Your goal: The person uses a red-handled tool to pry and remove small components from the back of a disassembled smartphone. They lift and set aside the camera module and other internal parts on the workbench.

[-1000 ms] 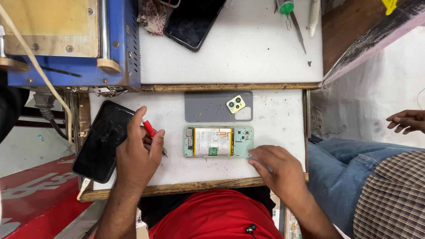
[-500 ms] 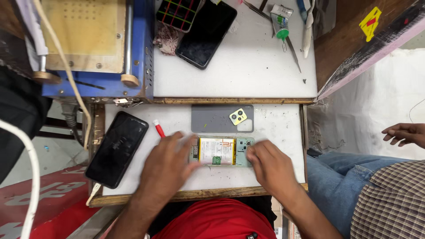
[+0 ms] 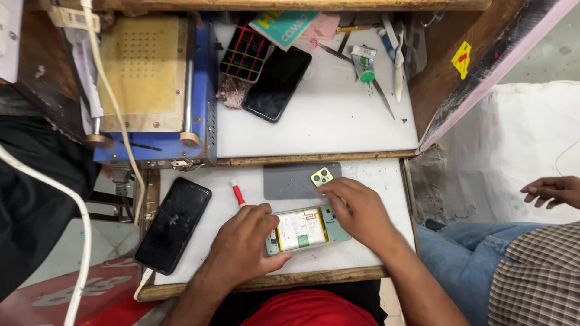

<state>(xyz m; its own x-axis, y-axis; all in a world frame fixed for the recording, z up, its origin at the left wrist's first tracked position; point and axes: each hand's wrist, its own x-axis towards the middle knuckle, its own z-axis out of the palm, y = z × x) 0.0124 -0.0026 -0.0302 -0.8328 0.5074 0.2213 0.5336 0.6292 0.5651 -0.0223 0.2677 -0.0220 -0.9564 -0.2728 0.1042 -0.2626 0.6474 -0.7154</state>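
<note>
Here both hands [image 3: 241, 244] [image 3: 357, 211] rest — palms down — on opened phone [image 3: 305, 229].

Opened phone [image 3: 305, 229] lay on white table [image 3: 374, 259], back removed, battery exposed. Left hand [image 3: 241, 247] gripped its left end; right hand [image 3: 356, 208] rested on its upper right corner. Grey back cover [image 3: 290, 181] lay just above, red-handled tool [image 3: 237, 192] and black phone [image 3: 174, 223] leftward.

three phones [image 3: 307, 229], one back cover [image 3: 293, 181], two hands [image 3: 241, 247]
</note>
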